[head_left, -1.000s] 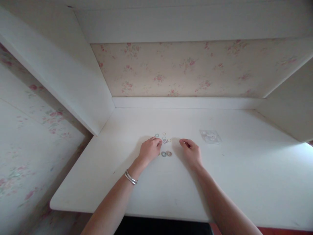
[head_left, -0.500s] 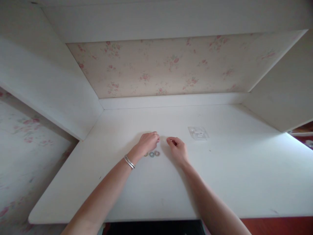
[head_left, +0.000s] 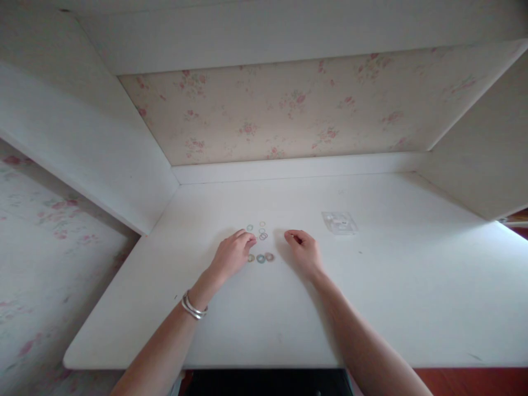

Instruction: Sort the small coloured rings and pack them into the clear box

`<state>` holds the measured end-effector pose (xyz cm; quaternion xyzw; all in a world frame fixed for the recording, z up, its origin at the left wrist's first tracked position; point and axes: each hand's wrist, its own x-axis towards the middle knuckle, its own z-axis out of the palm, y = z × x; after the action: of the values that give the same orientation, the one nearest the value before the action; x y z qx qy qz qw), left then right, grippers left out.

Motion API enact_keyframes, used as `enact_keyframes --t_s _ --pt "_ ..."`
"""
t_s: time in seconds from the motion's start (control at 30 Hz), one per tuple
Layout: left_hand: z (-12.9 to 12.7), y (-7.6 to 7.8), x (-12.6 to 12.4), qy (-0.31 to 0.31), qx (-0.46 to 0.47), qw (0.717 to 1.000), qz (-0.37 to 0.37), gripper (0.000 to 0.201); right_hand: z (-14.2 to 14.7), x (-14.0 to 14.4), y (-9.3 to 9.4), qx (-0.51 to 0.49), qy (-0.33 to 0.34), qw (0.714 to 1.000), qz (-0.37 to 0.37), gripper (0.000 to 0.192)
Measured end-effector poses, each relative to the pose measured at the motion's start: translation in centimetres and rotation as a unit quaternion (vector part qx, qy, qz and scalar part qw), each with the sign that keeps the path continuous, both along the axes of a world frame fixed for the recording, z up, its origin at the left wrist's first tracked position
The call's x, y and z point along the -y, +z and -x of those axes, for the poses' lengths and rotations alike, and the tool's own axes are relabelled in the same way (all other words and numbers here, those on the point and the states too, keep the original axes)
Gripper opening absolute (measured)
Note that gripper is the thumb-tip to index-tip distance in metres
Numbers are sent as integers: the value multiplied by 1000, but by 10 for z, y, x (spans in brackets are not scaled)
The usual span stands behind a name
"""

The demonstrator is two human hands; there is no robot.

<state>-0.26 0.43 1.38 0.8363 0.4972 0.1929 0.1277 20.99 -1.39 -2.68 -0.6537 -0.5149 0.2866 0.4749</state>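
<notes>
Small rings lie on the white desk in front of me. Along the near row are a yellowish ring (head_left: 251,258), a blue-green ring (head_left: 260,258) and a pinkish ring (head_left: 269,257). Farther back are a pale green ring (head_left: 249,227) and several thin rings (head_left: 263,237), some overlapping. My left hand (head_left: 233,254), silver bangles on its wrist, is beside them on the left, thumb and fingers pinched together. To the right of the rings, my right hand (head_left: 305,253) rests curled closed. Whatever either hand holds is hidden or too small to tell.
A clear plastic case (head_left: 340,223) lies on the desk (head_left: 396,286) to the right of my right hand. White side panels (head_left: 82,126) and a back wall with floral paper (head_left: 289,110) enclose the desk. A dark object (head_left: 268,383) shows below the front edge.
My left hand has drawn back to the left and toward me, uncovering the thin rings and the pale green ring. My right hand stays closed in nearly the same place. The view has shifted slightly.
</notes>
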Motion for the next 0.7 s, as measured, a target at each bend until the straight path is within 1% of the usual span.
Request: enact_keyframes --t_s 0.13,0.23,0.37,0.5,0.7 --pt "16 -12 21 -1 23 1000 6 18 0 0 -2 11 6 1000 6 36" --pt "21 -19 29 -3 16 1000 0 18 1 0 -3 12 0 1000 11 39" --pt "21 -22 34 -19 -17 1000 -8 22 2 1 -4 13 -2 1000 11 38" --pt "21 -25 37 -19 -62 998 -14 26 4 2 -3 42 9 999 10 35" --pt "22 -28 36 -17 -63 998 -8 26 7 3 -4 72 28 997 2 31"
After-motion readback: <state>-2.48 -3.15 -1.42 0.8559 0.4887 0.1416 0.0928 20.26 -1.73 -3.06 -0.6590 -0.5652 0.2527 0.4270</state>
